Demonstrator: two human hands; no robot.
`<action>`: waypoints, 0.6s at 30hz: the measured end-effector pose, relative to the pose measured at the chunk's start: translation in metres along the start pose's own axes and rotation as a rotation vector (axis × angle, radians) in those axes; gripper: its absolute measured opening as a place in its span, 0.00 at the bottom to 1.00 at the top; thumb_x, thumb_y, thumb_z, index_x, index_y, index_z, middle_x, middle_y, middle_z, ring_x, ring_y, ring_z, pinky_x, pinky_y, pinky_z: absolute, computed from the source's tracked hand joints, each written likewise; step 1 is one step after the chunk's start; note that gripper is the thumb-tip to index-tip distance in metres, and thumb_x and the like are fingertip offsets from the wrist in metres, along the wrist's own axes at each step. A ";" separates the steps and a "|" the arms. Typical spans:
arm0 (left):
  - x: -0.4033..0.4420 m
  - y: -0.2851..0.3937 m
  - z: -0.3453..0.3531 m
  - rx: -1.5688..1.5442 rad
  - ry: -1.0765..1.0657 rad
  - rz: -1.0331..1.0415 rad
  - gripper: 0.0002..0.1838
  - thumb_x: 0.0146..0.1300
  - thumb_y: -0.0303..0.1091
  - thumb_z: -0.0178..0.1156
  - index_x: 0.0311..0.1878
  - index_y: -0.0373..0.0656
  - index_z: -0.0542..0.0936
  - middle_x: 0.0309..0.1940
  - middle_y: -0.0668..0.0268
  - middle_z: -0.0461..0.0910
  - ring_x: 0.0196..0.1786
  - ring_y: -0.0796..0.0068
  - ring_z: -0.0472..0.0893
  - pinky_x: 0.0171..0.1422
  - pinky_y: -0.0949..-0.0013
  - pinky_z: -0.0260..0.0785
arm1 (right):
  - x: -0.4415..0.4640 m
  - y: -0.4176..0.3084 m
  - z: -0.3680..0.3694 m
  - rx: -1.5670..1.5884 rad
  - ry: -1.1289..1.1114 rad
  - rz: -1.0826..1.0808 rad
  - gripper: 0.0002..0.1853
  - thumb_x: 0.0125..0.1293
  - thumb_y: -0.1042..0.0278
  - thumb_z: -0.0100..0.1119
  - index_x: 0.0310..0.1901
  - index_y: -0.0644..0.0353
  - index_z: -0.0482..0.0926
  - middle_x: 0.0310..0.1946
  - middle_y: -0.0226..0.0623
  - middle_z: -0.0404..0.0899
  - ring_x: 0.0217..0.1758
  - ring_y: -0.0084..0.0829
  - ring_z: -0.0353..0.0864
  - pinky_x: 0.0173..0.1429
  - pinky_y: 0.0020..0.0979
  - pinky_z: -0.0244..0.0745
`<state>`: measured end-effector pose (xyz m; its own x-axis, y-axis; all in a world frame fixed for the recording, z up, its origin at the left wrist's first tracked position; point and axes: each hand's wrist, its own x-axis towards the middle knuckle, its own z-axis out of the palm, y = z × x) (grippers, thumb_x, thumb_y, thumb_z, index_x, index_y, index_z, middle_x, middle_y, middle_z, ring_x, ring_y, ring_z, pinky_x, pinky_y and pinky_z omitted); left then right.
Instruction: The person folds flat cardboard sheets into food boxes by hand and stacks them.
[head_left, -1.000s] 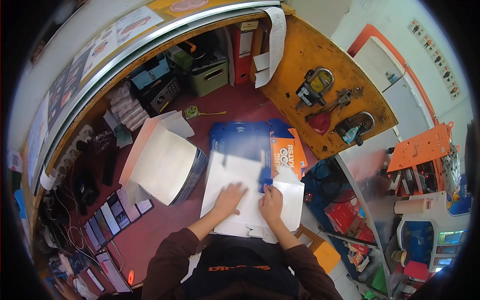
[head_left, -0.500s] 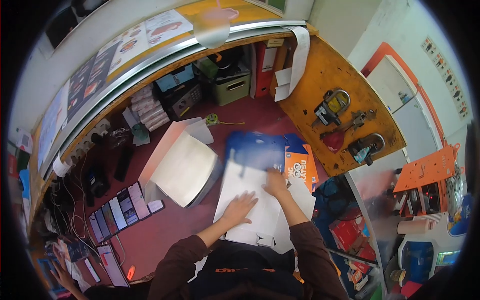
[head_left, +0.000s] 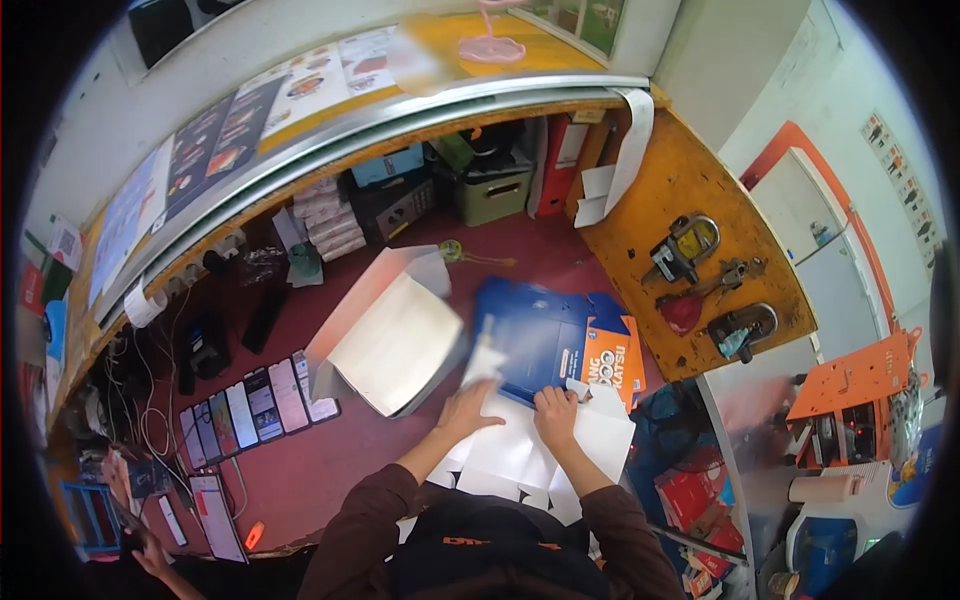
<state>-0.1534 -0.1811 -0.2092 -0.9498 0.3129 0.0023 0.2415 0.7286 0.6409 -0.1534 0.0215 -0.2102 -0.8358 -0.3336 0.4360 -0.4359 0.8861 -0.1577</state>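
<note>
A flat cardboard box blank [head_left: 545,340] lies before me, blue and orange printed outside, white inside. Its blue panel is folded over toward me and partly blurred. My left hand [head_left: 466,410] rests at the left side of the blank, thumb spread from the fingers. My right hand [head_left: 556,415] has curled fingers on the near edge of the blue panel. Just left of the blank stands an open box [head_left: 395,345] with a pale inside and raised flaps.
Several phones [head_left: 262,405] lie in a row at left, near cables and an orange marker [head_left: 255,534]. At lower left another person's hand [head_left: 150,556] shows. Behind are a tape measure [head_left: 452,250], a green bin [head_left: 494,197] and a red binder [head_left: 558,165]. Hole punches [head_left: 684,248] sit right.
The blue panel has come over toward me, covering part of the white inside. Both hands have moved nearer my body, and my right fingers have curled at the panel's edge. The view has shifted slightly.
</note>
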 end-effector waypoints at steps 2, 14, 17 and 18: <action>0.005 -0.003 -0.003 0.059 -0.013 0.086 0.43 0.38 0.51 0.70 0.58 0.43 0.65 0.54 0.58 0.67 0.57 0.57 0.68 0.55 0.57 0.64 | 0.002 -0.001 -0.004 -0.003 0.002 -0.021 0.08 0.39 0.75 0.56 0.25 0.55 0.69 0.25 0.33 0.67 0.33 0.33 0.69 0.41 0.37 0.58; 0.010 -0.020 -0.003 0.198 0.063 0.293 0.26 0.50 0.47 0.62 0.53 0.48 0.73 0.46 0.64 0.68 0.54 0.64 0.65 0.52 0.61 0.61 | -0.006 0.000 0.001 -0.081 -0.005 -0.145 0.04 0.45 0.73 0.55 0.24 0.55 0.70 0.25 0.33 0.69 0.32 0.35 0.70 0.44 0.40 0.58; 0.003 -0.019 0.000 0.211 0.124 0.309 0.25 0.52 0.48 0.60 0.52 0.48 0.74 0.47 0.65 0.68 0.54 0.66 0.66 0.52 0.63 0.62 | -0.002 0.004 0.004 -0.069 -0.054 -0.062 0.10 0.39 0.73 0.61 0.25 0.56 0.70 0.27 0.34 0.69 0.36 0.36 0.71 0.47 0.42 0.57; 0.004 -0.018 0.000 0.227 0.034 0.258 0.29 0.52 0.46 0.61 0.57 0.45 0.69 0.52 0.63 0.67 0.58 0.65 0.64 0.57 0.61 0.60 | 0.004 0.008 -0.001 -0.008 -0.143 -0.001 0.11 0.40 0.72 0.63 0.28 0.58 0.73 0.31 0.35 0.73 0.39 0.37 0.73 0.48 0.43 0.57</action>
<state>-0.1617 -0.1929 -0.2206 -0.8570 0.4864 0.1702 0.5087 0.7464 0.4291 -0.1597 0.0271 -0.2088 -0.8746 -0.3767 0.3052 -0.4348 0.8879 -0.1504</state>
